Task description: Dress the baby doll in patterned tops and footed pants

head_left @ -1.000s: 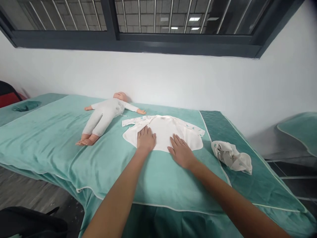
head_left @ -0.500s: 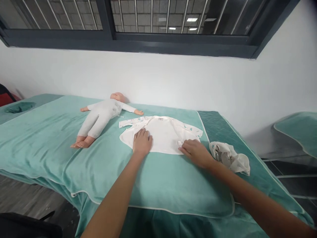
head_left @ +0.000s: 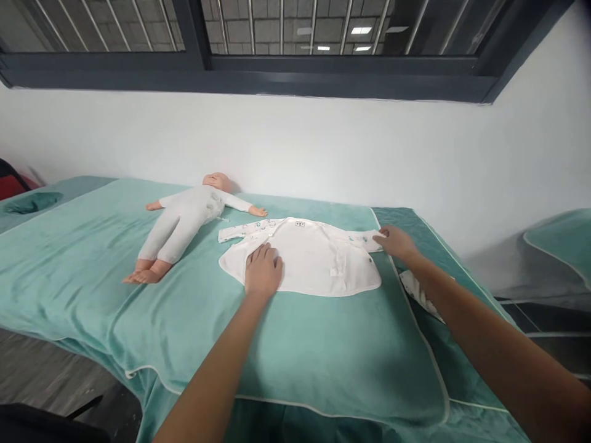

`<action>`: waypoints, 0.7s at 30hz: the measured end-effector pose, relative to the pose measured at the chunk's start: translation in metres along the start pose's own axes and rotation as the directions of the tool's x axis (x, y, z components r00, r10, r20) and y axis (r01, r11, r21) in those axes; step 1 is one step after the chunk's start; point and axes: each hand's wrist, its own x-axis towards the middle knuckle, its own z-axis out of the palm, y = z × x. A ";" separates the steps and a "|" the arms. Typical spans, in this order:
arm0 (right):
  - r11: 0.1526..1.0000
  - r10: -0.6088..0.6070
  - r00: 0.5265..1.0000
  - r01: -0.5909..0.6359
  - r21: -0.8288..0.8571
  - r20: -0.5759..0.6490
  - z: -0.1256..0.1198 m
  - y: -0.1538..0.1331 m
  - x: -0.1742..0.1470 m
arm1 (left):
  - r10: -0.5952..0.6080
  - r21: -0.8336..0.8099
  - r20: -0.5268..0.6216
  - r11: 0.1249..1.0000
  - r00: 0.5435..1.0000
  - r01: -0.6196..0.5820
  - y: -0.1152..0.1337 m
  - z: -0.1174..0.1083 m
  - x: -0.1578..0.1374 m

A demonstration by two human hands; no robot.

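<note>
A small white baby shirt [head_left: 308, 261] with printed sleeves lies spread open on the green blanket [head_left: 341, 351]. My left hand [head_left: 263, 269] rests flat on the shirt's left part, fingers stretched out. At the right, my right hand [head_left: 397, 242] pinches the cuff end of the shirt's right sleeve. To the left of the shirt a baby doll [head_left: 184, 218] in a white suit lies on its back, arms spread, its head near the wall. A crumpled white printed cloth [head_left: 420, 295] lies partly hidden beneath my right forearm.
A white wall [head_left: 295, 147] and a dark-framed window [head_left: 346, 77] with bars stand behind the bed. Another green cloth surface [head_left: 566, 243] is at the far right. A dark object [head_left: 50, 424] sits on the floor at lower left.
My right hand has moved from the shirt's lower right edge up and right to the sleeve end. The right sleeve is now stretched outward. My left hand stays on the shirt.
</note>
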 end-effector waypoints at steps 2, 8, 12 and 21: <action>0.999 0.033 0.996 -0.034 -0.012 -0.078 -0.003 0.003 0.002 | -0.003 -0.003 -0.004 1.000 1.000 0.003 0.000 0.001 0.000; 0.980 -0.195 0.924 0.171 -0.101 -0.328 0.011 -0.012 -0.018 | -0.002 0.004 -0.032 1.000 0.999 0.003 -0.002 0.006 -0.001; 0.863 -0.439 0.816 0.499 0.074 -0.376 0.028 -0.073 -0.045 | 0.009 -0.015 -0.076 1.000 0.997 -0.010 -0.002 0.009 -0.002; 0.730 -0.340 0.940 0.279 0.624 -0.023 0.091 -0.255 -0.066 | -0.039 -0.225 -0.204 0.974 0.978 -0.008 -0.004 -0.001 -0.011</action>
